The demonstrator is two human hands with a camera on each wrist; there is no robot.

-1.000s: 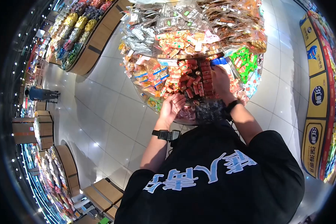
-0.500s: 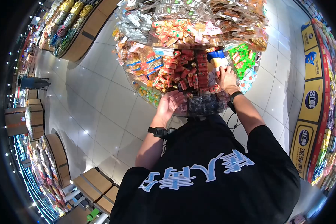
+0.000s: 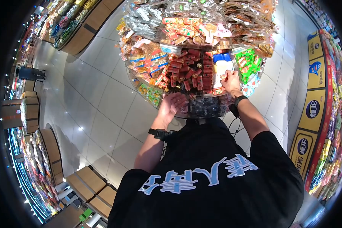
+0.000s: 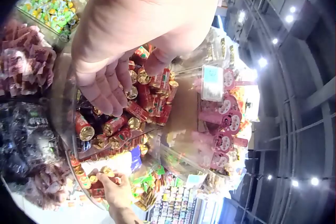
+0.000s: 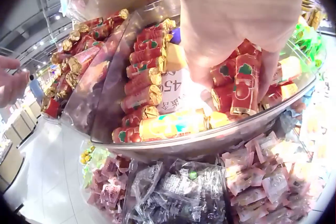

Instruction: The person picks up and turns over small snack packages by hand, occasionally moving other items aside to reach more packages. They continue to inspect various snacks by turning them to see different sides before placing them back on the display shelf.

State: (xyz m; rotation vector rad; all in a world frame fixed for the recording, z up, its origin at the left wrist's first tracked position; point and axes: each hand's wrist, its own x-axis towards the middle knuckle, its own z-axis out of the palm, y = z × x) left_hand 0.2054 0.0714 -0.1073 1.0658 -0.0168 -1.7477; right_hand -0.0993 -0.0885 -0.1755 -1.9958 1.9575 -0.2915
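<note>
My right hand [image 3: 231, 81] is in the right section of a round candy display, its thumb and fingers curled round several red-wrapped candy rolls [image 5: 244, 85] with gold ends. Beside it lies a white card with a blue top [image 3: 221, 68], printed with numbers. To the card's left, more rolls [image 5: 143, 79] are stacked in a neat row against the clear divider. My left hand [image 3: 172, 105] hovers palm inward at the near-left edge of the middle section, fingers relaxed and holding nothing. Loose red rolls [image 4: 149, 100] lie jumbled below its fingers.
A clear bin rim [image 5: 210, 139] curves along the front. Dark-wrapped sweets [image 5: 178, 192] and pink packets [image 5: 257, 171] fill the lower tier. Green packets [image 3: 249, 62] lie to the right, bagged goods [image 3: 247, 22] behind. A person [image 3: 30, 73] stands far left.
My right hand has moved from above the row of rolls rightward and back toward me, uncovering the white card, and now grips rolls. My left hand stays near the middle section's front edge.
</note>
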